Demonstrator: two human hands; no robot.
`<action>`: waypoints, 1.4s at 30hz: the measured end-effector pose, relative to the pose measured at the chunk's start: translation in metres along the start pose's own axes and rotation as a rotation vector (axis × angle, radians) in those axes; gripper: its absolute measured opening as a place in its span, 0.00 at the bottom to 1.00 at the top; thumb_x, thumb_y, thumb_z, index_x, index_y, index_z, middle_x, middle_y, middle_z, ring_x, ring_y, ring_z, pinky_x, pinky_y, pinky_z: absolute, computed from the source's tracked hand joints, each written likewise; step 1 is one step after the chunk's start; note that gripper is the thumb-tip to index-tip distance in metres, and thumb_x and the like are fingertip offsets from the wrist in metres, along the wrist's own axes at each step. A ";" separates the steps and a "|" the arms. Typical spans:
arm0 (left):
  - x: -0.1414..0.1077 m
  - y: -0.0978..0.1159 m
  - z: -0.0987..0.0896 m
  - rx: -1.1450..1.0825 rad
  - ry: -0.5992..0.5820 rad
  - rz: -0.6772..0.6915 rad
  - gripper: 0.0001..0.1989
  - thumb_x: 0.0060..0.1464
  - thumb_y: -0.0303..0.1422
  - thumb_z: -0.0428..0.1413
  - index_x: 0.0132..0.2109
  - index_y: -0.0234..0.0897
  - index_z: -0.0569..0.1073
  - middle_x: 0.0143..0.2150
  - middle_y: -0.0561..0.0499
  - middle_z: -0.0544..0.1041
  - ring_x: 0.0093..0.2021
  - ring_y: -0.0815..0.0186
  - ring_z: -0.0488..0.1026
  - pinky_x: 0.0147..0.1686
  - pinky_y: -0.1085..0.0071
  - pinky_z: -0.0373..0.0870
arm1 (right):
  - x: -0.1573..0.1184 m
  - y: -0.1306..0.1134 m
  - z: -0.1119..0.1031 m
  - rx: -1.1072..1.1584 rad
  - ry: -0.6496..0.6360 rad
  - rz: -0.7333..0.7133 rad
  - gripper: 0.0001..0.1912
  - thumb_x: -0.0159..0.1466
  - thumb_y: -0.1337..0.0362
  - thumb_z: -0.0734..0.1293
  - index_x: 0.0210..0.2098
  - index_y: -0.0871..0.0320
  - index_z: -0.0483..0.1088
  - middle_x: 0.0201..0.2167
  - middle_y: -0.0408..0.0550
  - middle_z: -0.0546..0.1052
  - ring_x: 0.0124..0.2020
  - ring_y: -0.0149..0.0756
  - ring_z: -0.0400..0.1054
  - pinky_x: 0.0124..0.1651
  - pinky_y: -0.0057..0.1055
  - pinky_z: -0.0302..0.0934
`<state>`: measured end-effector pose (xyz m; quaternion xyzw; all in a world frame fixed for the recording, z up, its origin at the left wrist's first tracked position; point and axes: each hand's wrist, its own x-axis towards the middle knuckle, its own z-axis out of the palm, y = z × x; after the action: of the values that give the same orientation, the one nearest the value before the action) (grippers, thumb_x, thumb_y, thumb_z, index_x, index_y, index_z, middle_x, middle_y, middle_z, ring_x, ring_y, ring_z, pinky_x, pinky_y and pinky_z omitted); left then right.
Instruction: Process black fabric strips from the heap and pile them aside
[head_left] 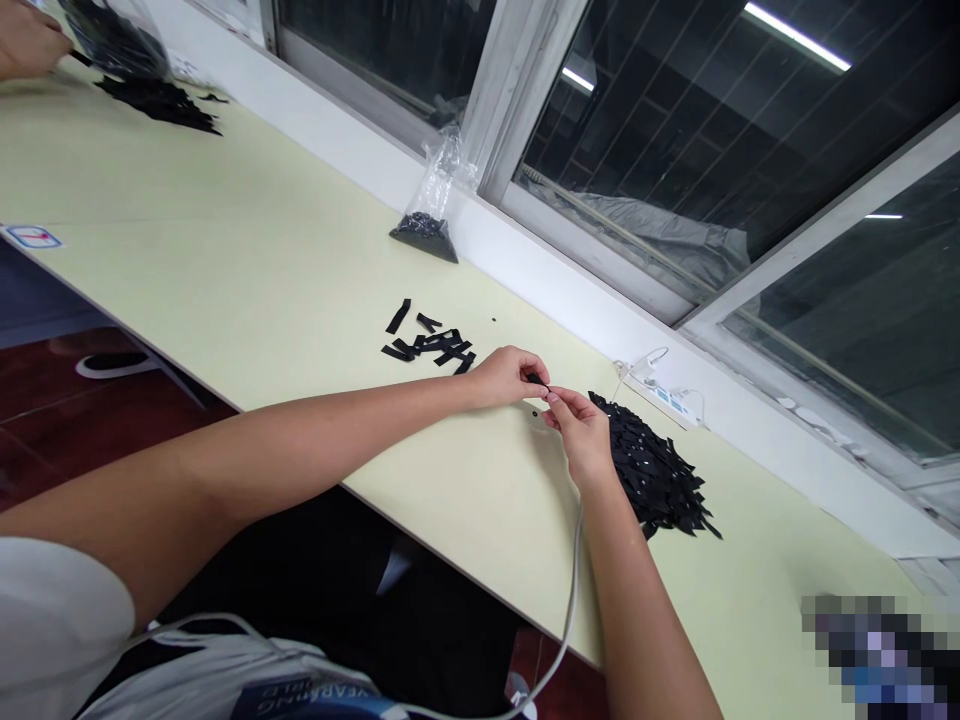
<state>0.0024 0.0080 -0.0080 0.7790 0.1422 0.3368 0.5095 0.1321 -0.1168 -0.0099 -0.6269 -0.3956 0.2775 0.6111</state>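
Over the pale table, both my hands meet with a small black fabric strip (pixel 537 380) between their fingertips. My left hand (pixel 510 377) pinches one end, and my right hand (pixel 579 425) pinches the other end close beside it. Fingers cover most of the strip. To the left of my left hand lies a loose group of short black strips (pixel 435 345). Right behind my right hand spreads a big heap of black strips (pixel 652 470) with small light specks. A tiny dark round piece (pixel 535 413) rests on the table under my hands.
A clear plastic bag (pixel 431 215) with small black pieces stands against the wall ledge. A power strip (pixel 667 398) sits by the window, and a white cable (pixel 576 570) crosses the table's front edge. Another person's hand (pixel 30 40) is at far left near a black pile (pixel 161 103).
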 end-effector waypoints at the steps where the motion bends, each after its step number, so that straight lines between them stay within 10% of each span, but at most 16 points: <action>1: 0.000 0.000 0.000 0.010 0.005 -0.001 0.08 0.49 0.32 0.63 0.38 0.33 0.78 0.34 0.47 0.81 0.34 0.67 0.75 0.36 0.70 0.69 | 0.000 0.000 0.000 -0.010 0.005 -0.008 0.20 0.51 0.51 0.77 0.38 0.57 0.78 0.34 0.46 0.80 0.27 0.29 0.67 0.37 0.33 0.67; 23: 0.001 0.004 -0.004 0.096 0.145 0.069 0.03 0.53 0.30 0.61 0.34 0.35 0.76 0.37 0.49 0.77 0.37 0.67 0.72 0.39 0.69 0.67 | 0.004 0.006 -0.004 -0.051 -0.013 0.004 0.21 0.52 0.49 0.76 0.37 0.56 0.75 0.31 0.42 0.76 0.27 0.29 0.66 0.35 0.31 0.64; 32: 0.006 0.000 -0.014 0.111 0.235 0.048 0.03 0.55 0.30 0.58 0.34 0.35 0.75 0.32 0.51 0.77 0.33 0.69 0.70 0.38 0.69 0.66 | 0.004 0.015 -0.015 -0.882 -0.098 -0.309 0.14 0.63 0.56 0.64 0.37 0.55 0.79 0.35 0.49 0.80 0.29 0.36 0.69 0.41 0.36 0.63; 42: 0.002 -0.005 -0.012 0.228 0.116 0.048 0.04 0.56 0.31 0.58 0.37 0.36 0.76 0.33 0.52 0.78 0.32 0.69 0.71 0.34 0.71 0.64 | 0.006 0.018 -0.011 -1.038 -0.117 -0.295 0.10 0.64 0.62 0.64 0.37 0.55 0.77 0.37 0.48 0.79 0.31 0.35 0.71 0.41 0.33 0.61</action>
<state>-0.0036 0.0199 -0.0091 0.8143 0.1902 0.3750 0.4002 0.1472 -0.1162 -0.0257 -0.7679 -0.5977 -0.0088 0.2304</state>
